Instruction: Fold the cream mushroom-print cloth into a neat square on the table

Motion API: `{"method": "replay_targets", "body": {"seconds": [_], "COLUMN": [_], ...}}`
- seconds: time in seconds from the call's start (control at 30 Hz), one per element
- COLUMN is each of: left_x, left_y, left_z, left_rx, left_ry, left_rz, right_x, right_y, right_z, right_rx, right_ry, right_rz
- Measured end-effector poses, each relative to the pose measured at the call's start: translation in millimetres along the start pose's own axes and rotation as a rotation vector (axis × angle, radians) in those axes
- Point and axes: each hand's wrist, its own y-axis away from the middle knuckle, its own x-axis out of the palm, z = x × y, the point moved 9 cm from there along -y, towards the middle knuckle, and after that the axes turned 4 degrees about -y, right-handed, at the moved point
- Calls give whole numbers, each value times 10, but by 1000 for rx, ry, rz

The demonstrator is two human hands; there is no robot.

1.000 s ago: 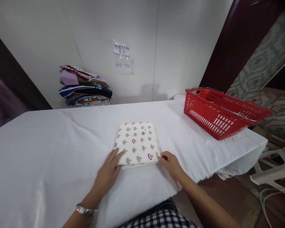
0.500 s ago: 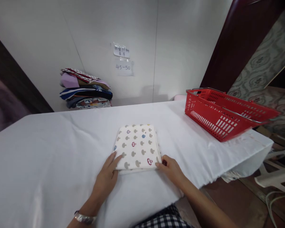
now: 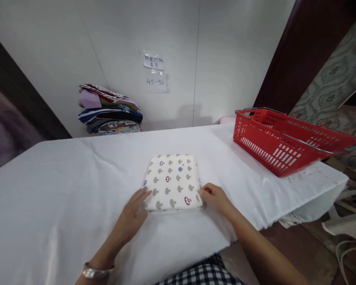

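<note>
A folded white cloth (image 3: pixel 173 182) printed with grey, red and blue mushrooms lies flat in front of me. My left hand (image 3: pixel 133 211) rests by its near left corner, fingers stretched out along the left edge and holding nothing. On the other side, my right hand (image 3: pixel 218 198) has its thumb and fingers pinched together at the right edge, near the front corner. The folded layers show along that side. The fingertips of the right hand are partly hidden by the hand itself.
A white sheet covers the table (image 3: pixel 86 190). At the right end stands a red plastic basket (image 3: pixel 264 146) with metal handles. A stack of folded fabrics (image 3: pixel 111 113) sits at the back left against the wall. Two paper notes (image 3: pixel 157 82) hang there, and a white stool (image 3: pixel 344 221) stands at the right.
My right hand has slid from the cloth's near right corner a little up its right edge. The left fingers have lifted slightly from the cloth's top. The cloth's front edge looks more even.
</note>
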Motion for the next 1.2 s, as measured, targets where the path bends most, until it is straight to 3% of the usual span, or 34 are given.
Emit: {"method": "replay_targets", "body": {"seconds": [0.13,0.27,0.47,0.6,0.9,1.2], "left_x": [-59,81,401,405,362,369], "left_y": [-297,-561,-554,-529,-551,-554], "left_z": [-367,-626,-524,-519,-531,-513], "left_rx": [7,71,73,81,55,45], "left_ry": [-60,-263,-417,-430,-397,-422], "left_rz": [11,25,72,76,67,82], "right_x": [-126,-95,56,44,138,219], "right_y": [-432,-786,-823,-758,-685,-758], "right_z": [102,167,37,49,113,-31], "right_rx": [-35,-29,48,25,77,83], "right_ry": [-36,68,172,131,112,-49], "right_rz": [-103,-134,-77,-108,-20,-3]}}
